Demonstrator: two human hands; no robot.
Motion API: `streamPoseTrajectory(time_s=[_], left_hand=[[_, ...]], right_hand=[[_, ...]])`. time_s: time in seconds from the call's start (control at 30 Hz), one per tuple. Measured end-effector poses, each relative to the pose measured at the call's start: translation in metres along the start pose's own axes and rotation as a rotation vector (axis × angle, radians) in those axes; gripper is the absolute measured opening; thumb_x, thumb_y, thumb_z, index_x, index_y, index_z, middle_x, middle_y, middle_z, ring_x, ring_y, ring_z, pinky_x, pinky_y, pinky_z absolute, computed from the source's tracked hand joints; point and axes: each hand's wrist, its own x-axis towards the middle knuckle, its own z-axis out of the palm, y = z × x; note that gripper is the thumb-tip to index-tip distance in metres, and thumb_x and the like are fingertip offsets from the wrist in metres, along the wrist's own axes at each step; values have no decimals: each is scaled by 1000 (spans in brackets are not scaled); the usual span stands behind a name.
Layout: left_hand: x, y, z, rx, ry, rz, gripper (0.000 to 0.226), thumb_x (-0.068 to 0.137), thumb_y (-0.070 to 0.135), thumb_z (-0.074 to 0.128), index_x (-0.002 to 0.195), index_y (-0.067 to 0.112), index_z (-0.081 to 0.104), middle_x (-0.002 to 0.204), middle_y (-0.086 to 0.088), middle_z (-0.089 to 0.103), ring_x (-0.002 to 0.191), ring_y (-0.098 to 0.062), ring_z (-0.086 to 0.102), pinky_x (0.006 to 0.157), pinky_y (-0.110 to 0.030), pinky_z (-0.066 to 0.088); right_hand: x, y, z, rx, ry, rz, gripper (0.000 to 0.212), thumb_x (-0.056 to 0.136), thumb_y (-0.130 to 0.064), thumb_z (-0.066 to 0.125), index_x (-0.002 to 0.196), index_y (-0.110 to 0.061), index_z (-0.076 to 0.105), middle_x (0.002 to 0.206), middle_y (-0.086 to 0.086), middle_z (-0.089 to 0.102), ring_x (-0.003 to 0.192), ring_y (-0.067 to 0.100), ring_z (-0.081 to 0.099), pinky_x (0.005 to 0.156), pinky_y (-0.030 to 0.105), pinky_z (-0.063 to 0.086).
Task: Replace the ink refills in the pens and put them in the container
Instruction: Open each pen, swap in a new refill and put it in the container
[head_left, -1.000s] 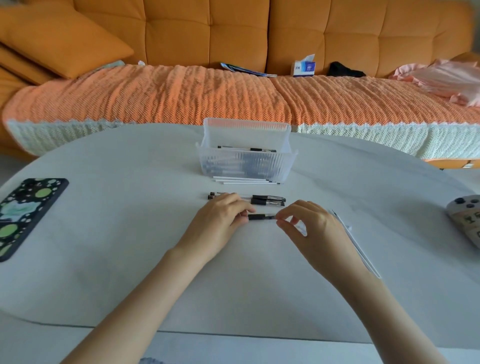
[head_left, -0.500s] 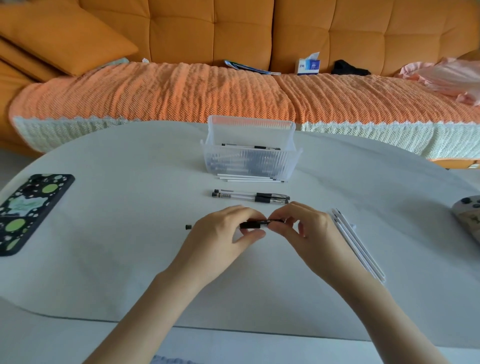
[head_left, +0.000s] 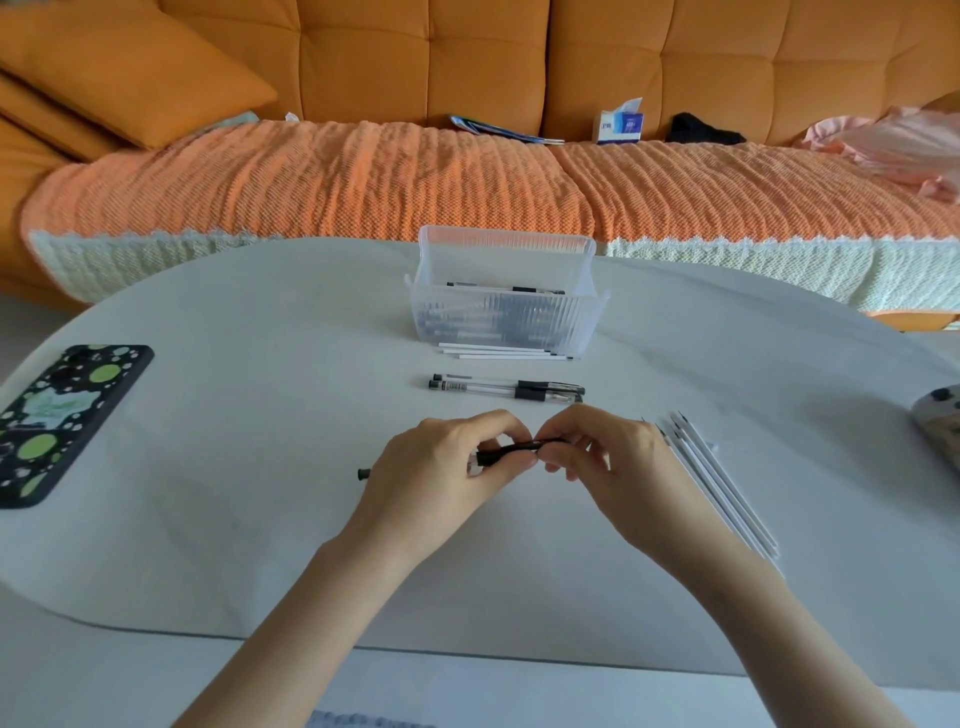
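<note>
Two hands met at the lower middle of the frame over the white desk (head_left: 260, 519). The left hand (head_left: 441, 467) was curled round a pen (head_left: 511, 453), thumb and fingers clamped on its barrel, while the right hand (head_left: 618, 467) pinched the pen's black front end between thumb and fingertips. The pen lay nearly level between them, tipped slightly up toward the right. A small black end piece (head_left: 363, 474) showed just left of the left hand; whether it joined the pen could not be told. Just above the hands in the frame, two loose pens (head_left: 506, 391) lay side by side on the desk, tips to the right. Further up stood the clear ribbed container (head_left: 506, 254), with stored pens (head_left: 506, 287) lying across it, and a few white refills (head_left: 504, 352) lay on the desk touching its near wall. To the right of the right hand, a refill stack (head_left: 722, 483) ran diagonally toward the lower right. A phone (head_left: 57, 415) in a black, green-spotted case lay at the left edge. An orange sofa (head_left: 415, 52) filled the top, a tissue box (head_left: 619, 122) on its seat.
</note>
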Motion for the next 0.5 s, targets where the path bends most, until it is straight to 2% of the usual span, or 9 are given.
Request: streamPoseTrajectory(time_s=[0.07,0.17,0.23,0.3,0.4,0.5], left_hand=[[1,0,-3,26,1,-7,20,81,56,56,92,41,63,62,17,55,60,3,48,53,-17,31],[0,-2,-5,35,-17,-18,21,81,57,55,94,42,62,67,16,56,64,1,51,60,-17,39],[-1,-4,-6,41,-63,-21,25,80,59,54,96,41,58,68,17,57,67,-1,53,63,-17,43],[-1,-7,-8,83,-107,-27,28,79,59,55,99,40,53,72,16,57,65,2,52,60,-15,40],[1,-14,-13,62,-145,-74,26,83,48,61,100,35,46,85,15,61,73,-2,59,71,-25,48],[1,-20,-14,4,-153,-99,18,87,33,62,92,33,46,90,16,65,78,-5,62,76,-32,50]], right_hand=[[0,-1,-1,28,1,6,19,86,-7,62,78,-25,61,65,-10,63,64,5,57,60,12,42],[0,-3,-3,79,-3,13,17,85,-8,63,78,-24,63,65,-8,65,62,5,58,59,10,41],[-1,-3,-2,15,-7,16,12,86,-13,64,80,-24,64,65,-13,63,64,0,58,60,9,39],[-1,2,0,-74,4,37,6,86,-20,63,82,-24,65,69,-17,60,65,-7,54,59,9,37],[-1,11,-1,-195,42,21,5,85,-28,65,80,-30,63,77,-19,59,74,0,53,62,15,35],[-2,15,-1,-269,62,-15,4,83,-30,67,80,-29,64,73,-21,55,75,2,48,64,17,38]])
